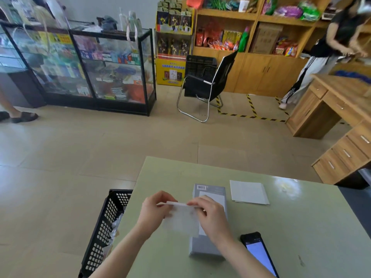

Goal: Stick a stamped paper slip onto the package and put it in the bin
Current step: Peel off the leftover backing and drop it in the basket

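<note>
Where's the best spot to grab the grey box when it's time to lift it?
Probably by its two long sides, near the middle, coming down from above. The grey box lies flat on the table with its long sides running away from the person, so a thumb and fingers could span the narrow width.

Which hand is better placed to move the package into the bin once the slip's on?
Likely the left hand: the bin stands on its side of the package, while the right hand is farther from it.
</note>
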